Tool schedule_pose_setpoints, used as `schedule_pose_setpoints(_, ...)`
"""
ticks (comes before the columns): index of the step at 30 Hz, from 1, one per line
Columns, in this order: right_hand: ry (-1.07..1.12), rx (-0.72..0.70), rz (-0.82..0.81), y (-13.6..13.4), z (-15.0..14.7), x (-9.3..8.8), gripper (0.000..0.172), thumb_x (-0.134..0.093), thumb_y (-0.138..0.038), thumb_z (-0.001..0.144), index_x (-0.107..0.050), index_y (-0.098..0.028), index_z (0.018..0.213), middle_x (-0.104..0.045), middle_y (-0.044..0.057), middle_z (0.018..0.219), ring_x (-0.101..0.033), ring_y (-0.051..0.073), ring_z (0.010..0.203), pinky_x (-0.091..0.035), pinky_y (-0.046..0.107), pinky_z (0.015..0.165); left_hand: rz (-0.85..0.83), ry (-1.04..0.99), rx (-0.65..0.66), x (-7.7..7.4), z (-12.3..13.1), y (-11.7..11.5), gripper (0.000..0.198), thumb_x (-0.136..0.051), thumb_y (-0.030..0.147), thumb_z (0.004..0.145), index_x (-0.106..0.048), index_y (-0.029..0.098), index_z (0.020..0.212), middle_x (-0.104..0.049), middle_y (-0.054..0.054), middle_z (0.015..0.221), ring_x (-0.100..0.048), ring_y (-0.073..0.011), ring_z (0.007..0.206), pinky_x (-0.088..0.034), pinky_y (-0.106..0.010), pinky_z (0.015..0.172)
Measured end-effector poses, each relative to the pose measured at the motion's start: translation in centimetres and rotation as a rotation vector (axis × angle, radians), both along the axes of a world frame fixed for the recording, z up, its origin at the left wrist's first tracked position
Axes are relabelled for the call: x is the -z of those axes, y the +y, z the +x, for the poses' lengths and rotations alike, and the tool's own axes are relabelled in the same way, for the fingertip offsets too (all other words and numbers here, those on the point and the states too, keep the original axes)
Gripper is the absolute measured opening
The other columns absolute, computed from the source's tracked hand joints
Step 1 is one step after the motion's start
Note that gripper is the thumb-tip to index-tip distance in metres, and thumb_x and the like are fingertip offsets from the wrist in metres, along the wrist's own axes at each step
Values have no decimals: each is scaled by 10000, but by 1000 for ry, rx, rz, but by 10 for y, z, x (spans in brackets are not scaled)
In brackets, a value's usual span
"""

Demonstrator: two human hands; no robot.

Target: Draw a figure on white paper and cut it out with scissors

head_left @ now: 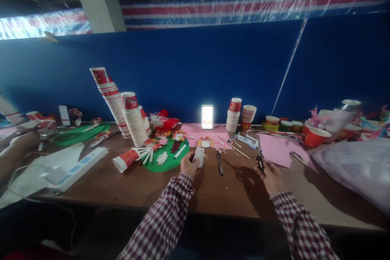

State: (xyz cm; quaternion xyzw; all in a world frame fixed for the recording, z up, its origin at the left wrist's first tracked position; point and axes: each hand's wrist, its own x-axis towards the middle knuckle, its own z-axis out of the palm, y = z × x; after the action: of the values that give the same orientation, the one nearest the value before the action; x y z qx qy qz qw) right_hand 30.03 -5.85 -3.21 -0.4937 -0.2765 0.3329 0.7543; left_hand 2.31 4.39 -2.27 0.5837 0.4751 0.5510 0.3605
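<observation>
Between the fingers of my left hand (189, 165) is a small piece of white paper (199, 157), held just above the table. My right hand (272, 176) grips a pair of black-handled scissors (260, 162), blades pointing away from me. On the wood between my hands lies a black pen (219, 162). Left of my left hand, a green paper disc (164, 165) carries a white figure cut-out (162, 159), a marker (180, 151) and flower-like pieces. A ring-shaped paper piece (206, 142) rests on pink paper (191, 130) ahead of me.
Tall stacks of paper cups (134, 126) stand back left, shorter cup stacks (233, 115) back right. A cut cup (124, 160) lies on its side. At right are pink paper (278, 150) and a plastic bag (356, 166). A power strip (81, 168) and another person's hand (26, 142) are at left.
</observation>
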Motion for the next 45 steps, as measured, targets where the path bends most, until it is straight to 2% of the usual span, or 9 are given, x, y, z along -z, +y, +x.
schedule_pose_setpoints(4,70,-62,10,-3,-5,-10,362,-809,-338,451,-630,-213,740,-624,-8,794,-602,123,654,-564,272,563,8,14,-1,1,-1,0,169,-589,165,576,-623,139,740,-648,-6,676,-584,-136,620,-467,-241,620)
schedule_pose_setpoints(9,104,-102,11,-6,-10,-17,383,-807,-287,464,-651,-221,809,-622,-18,774,-597,109,651,-563,255,582,13,25,6,1,-1,1,176,-576,174,584,-620,140,751,-647,-7,684,-581,-135,621,-462,-240,616)
schedule_pose_setpoints(14,121,-94,-11,-5,-9,-16,329,-791,-247,485,-648,-219,780,-619,-34,734,-586,95,601,-556,228,534,16,29,4,1,-1,0,177,-572,178,584,-619,143,751,-644,-4,675,-577,-135,619,-460,-239,613)
schedule_pose_setpoints(21,160,-99,-45,-4,-10,-14,356,-795,-198,470,-656,-211,797,-626,-41,705,-569,65,564,-509,144,462,5,26,-8,1,0,0,178,-587,181,585,-620,144,755,-642,-6,678,-575,-134,614,-460,-238,613)
schedule_pose_setpoints(33,154,-95,-70,-5,-12,-17,372,-798,-187,465,-654,-211,808,-613,-57,627,-555,64,516,-496,145,438,1,39,14,7,-1,2,199,-575,196,605,-622,133,788,-643,-20,715,-580,-142,653,-462,-252,656)
schedule_pose_setpoints(45,142,-90,-91,-6,-13,-18,401,-816,-170,436,-661,-218,802,-633,-51,656,-569,69,538,-480,132,425,9,43,5,7,-2,3,193,-584,201,594,-625,130,768,-648,-19,693,-581,-142,628,-459,-248,628)
